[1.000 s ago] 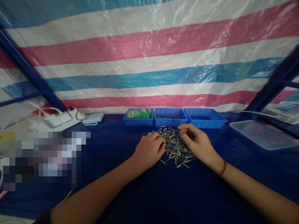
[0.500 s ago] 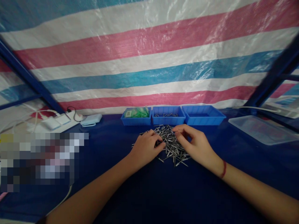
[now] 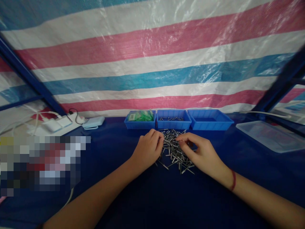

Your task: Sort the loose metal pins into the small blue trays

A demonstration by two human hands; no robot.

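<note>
A loose pile of thin metal rivets [image 3: 175,149] lies on the dark blue table. My left hand [image 3: 149,148] is at the pile's left edge, its fingers curled together; what they hold, if anything, is hidden. At the right side of the pile is my right hand [image 3: 199,149], thumb and forefinger brought together over the rivets; anything between the tips is too small to make out. Behind the pile, the middle blue bin [image 3: 173,125] has some rivets in it. The left blue bin [image 3: 140,126] contains a green plastic packet [image 3: 143,115].
An empty-looking blue bin [image 3: 211,125] stands at the right end of the row. Farther right lies a clear plastic lid [image 3: 271,136]. At the left are a power strip [image 3: 62,125] with cables and a light blue case [image 3: 93,122]. A striped sheet [image 3: 152,76] hangs behind.
My left hand has shifted slightly right and its fingers have closed together. My right hand stays pinched over the pile. The view has moved slightly.
</note>
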